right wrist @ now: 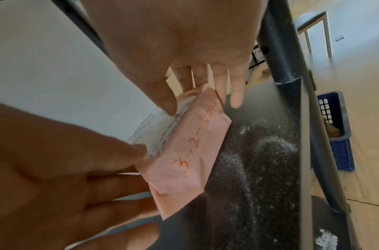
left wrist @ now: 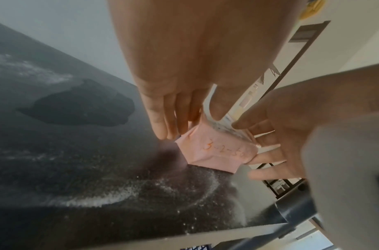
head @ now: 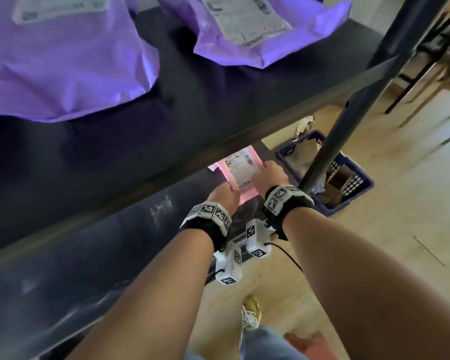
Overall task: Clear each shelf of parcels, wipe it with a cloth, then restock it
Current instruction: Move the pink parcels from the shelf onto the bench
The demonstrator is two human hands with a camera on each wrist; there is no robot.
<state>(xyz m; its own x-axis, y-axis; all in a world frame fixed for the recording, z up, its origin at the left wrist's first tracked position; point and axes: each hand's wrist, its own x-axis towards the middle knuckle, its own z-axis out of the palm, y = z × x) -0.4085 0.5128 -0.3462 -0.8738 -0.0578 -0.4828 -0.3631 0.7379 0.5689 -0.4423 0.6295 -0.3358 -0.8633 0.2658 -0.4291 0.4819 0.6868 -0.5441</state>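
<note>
Two hands pinch one pink parcel (head: 240, 175) by its opposite edges, just above the dusty lower shelf (head: 130, 229) near its right end. I judge the slick wrapper could slip from such shallow grips. My left hand (head: 222, 197) holds the near-left edge, thumb on the label; my right hand (head: 268, 175) grips the right edge, fingers underneath.

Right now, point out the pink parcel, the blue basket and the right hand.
pink parcel (right wrist: 190, 152): right wrist view, on its handwritten side.
blue basket (head: 333, 207): head view, on its near rim.
right hand (head: 268, 175): head view, on its back.
</note>
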